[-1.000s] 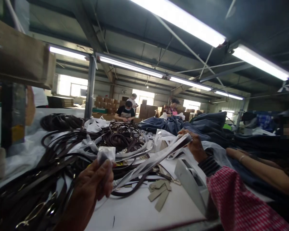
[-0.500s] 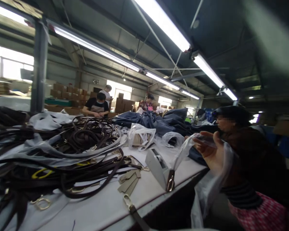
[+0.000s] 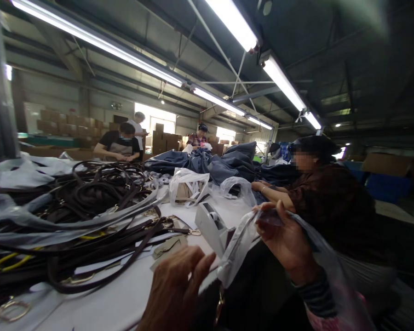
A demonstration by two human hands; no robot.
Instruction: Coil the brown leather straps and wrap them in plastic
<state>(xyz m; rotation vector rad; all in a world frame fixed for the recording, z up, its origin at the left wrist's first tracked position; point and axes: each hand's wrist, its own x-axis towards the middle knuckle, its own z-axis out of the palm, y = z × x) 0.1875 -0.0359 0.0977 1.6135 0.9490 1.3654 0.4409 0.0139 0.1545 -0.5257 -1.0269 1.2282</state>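
"Hands, count?"

"Two. Left hand (image 3: 174,289): low by the table's near edge, fingers spread and slightly curled, holding nothing visible. Right hand (image 3: 286,236): raised past that edge, thumb and fingers pinching one clear plastic bag (image 3: 238,250) with one dark piece (image 3: 269,217) at its top."

"Location of the bag?"

"Hanging off the near edge, just beside one grey tape dispenser (image 3: 210,227)."

"Contents of the white table (image 3: 100,305)?"

"One heap of dark leather straps (image 3: 72,230) with metal rings (image 3: 10,310), toward the left end. Two more plastic bags (image 3: 186,186) beyond the dispenser. One pile of blue cloth (image 3: 207,165) along the far end."

"People?"

"Four others: one seated person (image 3: 317,184) along the right side, three more (image 3: 119,142) past the far end."

"Room?"

"Long factory hall, stacked cardboard boxes (image 3: 55,122), several strip lights (image 3: 217,101) overhead."
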